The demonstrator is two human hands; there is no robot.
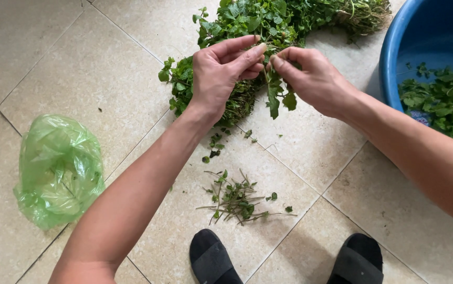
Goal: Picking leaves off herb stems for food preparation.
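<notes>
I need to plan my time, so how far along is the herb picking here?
Done: some picked greens lie in the blue basin, and a small heap of stems sits on the tiled floor. In hand: the left hand and right hand pinch one sprig. Left: a large herb pile.

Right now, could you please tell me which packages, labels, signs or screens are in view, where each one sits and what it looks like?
Crumpled translucent green plastic bag: lies on the beige floor tiles, on the side of the left hand; soft, bunched, glossy, no visible print.
No labels, signs or screens are in view.
</notes>
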